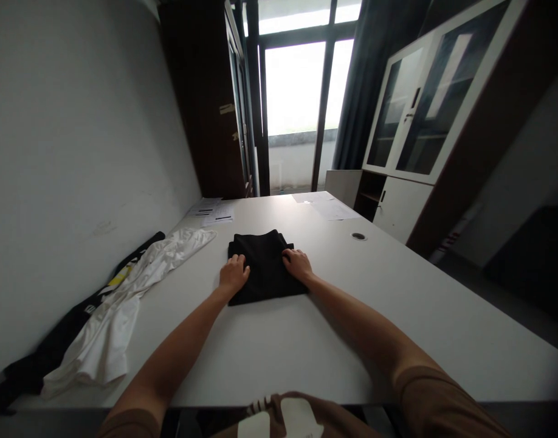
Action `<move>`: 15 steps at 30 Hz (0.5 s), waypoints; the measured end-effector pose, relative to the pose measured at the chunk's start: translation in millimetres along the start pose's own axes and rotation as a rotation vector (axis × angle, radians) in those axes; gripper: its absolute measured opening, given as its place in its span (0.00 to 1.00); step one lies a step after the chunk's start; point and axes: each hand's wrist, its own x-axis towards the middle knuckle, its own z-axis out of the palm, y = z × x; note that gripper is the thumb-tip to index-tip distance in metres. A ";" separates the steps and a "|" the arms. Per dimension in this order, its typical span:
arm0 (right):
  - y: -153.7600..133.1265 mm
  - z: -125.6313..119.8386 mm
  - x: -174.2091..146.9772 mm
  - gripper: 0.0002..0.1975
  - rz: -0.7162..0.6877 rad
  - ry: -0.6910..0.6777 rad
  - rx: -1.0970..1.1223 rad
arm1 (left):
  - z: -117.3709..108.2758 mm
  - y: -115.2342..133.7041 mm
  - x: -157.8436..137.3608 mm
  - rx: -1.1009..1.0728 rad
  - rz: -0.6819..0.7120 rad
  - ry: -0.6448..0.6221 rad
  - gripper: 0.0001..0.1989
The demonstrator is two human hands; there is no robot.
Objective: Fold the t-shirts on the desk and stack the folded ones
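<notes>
A folded piece of black cloth (265, 271) lies on the white table in front of me; it looks like a garment, but its kind does not show. My left hand (234, 274) is at its left edge, fingers curled over the fabric and thumb pointing inward. On the opposite side, my right hand (298, 265) pinches the upper right edge with bent fingers. The far edge of the cloth is uneven, with layers showing at its corners. The undersides of both hands are hidden.
Along the wall on the left lie a crumpled white garment (124, 316) and a black garment (64, 331) with yellow and white marks. Papers (217, 213) and more sheets (331, 208) rest at the table's (270, 353) far end. A round cable hole (358, 236) is at right.
</notes>
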 end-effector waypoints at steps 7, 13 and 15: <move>3.5 1.5 -0.9 0.17 0.018 -0.043 0.008 | 10.6 -33.5 13.5 -0.011 -0.209 -0.225 0.25; 2.3 -1.1 -0.5 0.16 0.022 -0.035 0.006 | 8.6 -44.4 24.9 -0.243 -0.136 -0.241 0.21; 2.3 -3.2 -0.4 0.16 0.021 -0.025 0.007 | 4.0 -51.1 28.7 -0.294 -0.108 -0.280 0.18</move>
